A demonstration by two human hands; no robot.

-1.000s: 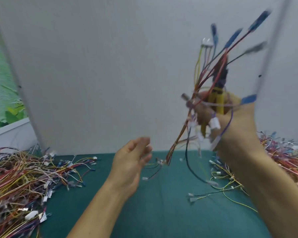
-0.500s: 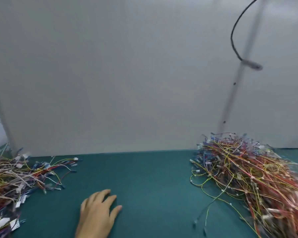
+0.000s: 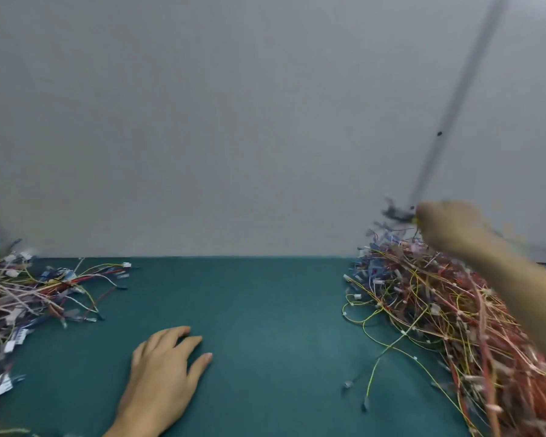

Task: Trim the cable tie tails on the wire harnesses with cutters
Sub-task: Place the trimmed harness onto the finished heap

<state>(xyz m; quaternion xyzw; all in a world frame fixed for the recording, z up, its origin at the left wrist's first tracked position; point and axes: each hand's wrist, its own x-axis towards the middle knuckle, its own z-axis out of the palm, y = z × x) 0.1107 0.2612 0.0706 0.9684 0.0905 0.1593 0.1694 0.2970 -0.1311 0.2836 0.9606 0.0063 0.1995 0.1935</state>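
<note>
Left hand (image 3: 164,370): lower centre-left, lying flat on the green table (image 3: 265,310), fingers straight and relaxed, holding nothing.
Right hand (image 3: 445,228): right of frame, blurred, above the big pile (image 3: 448,310) of harnesses. A dark thing (image 3: 396,212) juts from it; I cannot tell the grip.
Small pile (image 3: 29,294): left edge, also on the table.

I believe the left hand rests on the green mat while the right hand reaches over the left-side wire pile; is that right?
No: the head view shows the right hand over the right-side wire pile; the left hand does rest on the green mat.
</note>
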